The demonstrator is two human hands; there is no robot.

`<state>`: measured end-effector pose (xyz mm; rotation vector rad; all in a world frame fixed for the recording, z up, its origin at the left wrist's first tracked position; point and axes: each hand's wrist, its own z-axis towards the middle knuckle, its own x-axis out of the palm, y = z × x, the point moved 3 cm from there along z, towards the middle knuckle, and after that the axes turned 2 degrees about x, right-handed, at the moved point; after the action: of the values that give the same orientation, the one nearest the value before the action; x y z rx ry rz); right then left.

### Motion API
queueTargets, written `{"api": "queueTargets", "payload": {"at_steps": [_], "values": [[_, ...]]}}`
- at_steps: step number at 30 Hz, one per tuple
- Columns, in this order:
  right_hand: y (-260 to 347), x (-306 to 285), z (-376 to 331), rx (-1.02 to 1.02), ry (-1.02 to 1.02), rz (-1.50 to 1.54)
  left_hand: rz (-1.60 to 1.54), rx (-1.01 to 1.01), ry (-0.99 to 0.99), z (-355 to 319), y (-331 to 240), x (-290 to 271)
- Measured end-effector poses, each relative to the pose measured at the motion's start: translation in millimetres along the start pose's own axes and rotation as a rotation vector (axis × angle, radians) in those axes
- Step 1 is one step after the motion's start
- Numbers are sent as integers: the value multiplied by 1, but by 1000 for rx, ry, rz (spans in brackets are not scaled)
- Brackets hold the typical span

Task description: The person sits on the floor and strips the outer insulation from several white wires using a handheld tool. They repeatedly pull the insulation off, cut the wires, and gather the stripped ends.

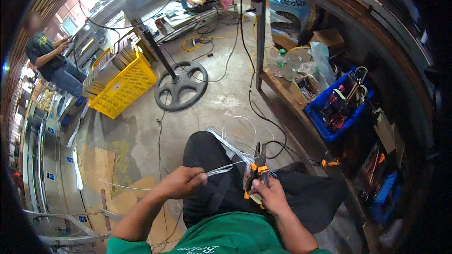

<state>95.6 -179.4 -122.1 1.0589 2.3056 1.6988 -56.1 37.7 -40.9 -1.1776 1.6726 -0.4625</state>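
Low in the frame's centre, white wires (225,167) are pinched in the left hand (181,182); just right, orange-handled pliers (256,171) are gripped by the right hand (269,196), jaws at the wires.

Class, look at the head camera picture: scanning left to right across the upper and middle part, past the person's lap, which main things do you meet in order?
Seated person in a dark shirt → yellow plastic crate → round black stand base → clear plastic bottle with a green cap → blue bin of tools.
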Motion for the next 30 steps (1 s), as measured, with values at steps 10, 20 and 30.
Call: {"api": "queueTargets", "payload": {"at_steps": [10, 20, 30], "values": [[28, 1, -22, 59, 244, -282, -715, 227, -85, -12, 4, -25], [71, 29, -31, -139, 547, -60, -141, 336, -263, 8, -58, -19], [80, 19, -32, -296, 470, -242, 117, 422, -148, 7, -77, -7]]}}
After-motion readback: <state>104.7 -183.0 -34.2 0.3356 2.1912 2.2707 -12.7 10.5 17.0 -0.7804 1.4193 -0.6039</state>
